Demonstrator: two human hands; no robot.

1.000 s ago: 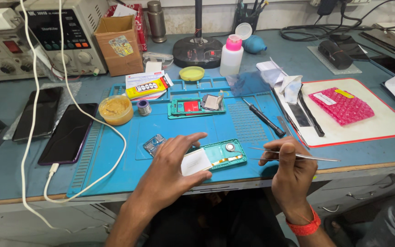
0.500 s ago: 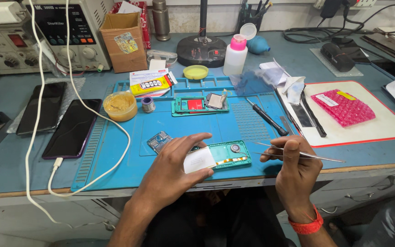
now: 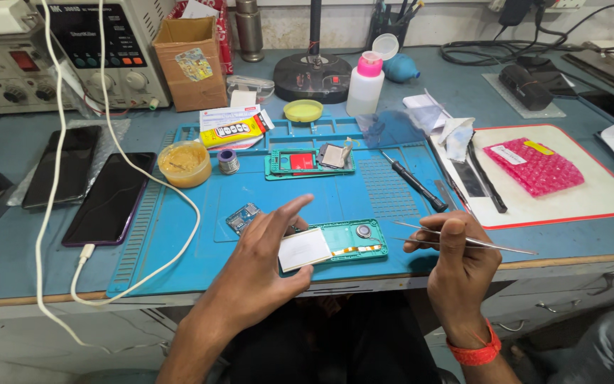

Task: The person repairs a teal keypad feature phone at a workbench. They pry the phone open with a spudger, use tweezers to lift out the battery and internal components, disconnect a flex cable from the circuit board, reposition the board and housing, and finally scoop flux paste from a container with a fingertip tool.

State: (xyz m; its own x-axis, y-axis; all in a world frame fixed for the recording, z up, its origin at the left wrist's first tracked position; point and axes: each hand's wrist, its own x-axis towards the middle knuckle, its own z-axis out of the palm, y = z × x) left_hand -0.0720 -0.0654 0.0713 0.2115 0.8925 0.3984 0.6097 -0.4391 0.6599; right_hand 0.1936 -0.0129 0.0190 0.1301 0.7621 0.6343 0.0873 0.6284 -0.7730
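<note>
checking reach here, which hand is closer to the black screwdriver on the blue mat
Right. The right hand holding tweezers sits just below the black screwdriver. The left hand is farther off to its left, over the teal phone frame.

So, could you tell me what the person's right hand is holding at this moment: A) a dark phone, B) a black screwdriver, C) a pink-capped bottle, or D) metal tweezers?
D: the right hand pinches thin metal tweezers, while the black screwdriver lies untouched on the blue mat.
</note>
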